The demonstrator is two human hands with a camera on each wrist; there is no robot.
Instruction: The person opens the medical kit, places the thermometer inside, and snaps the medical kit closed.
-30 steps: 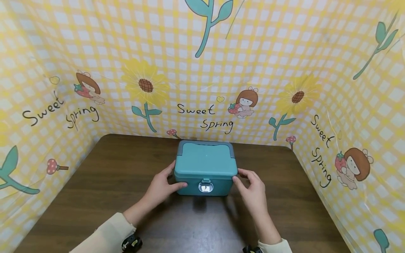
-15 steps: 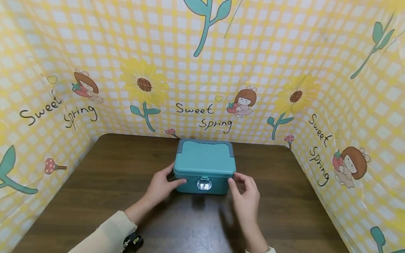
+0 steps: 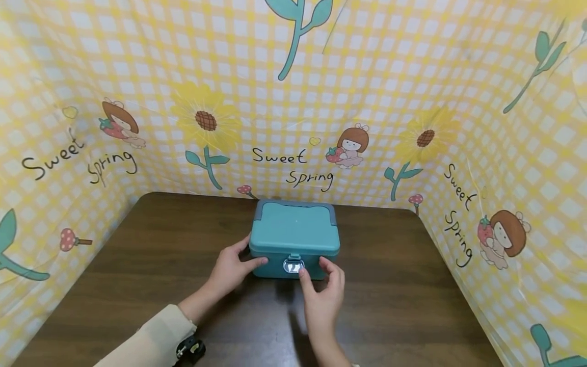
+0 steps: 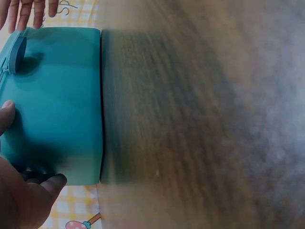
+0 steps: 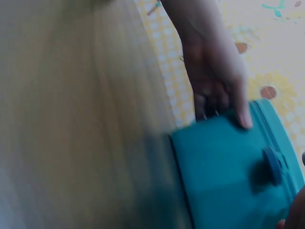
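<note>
Brown table (image 3: 137,265), teal box (image 3: 293,229) centred, lid down. Left hand (image 3: 229,270) curled round its left front corner — right hand (image 3: 323,295) loosely curled, fingertips at the front latch (image 3: 293,265), gripping nothing.

The left hand (image 5: 217,90) grips the corner of the teal rectangular plastic box (image 5: 228,176), thumb lying on its front face near the round dark-teal latch (image 5: 273,165); the bench (image 5: 81,119) is blurred.
</note>
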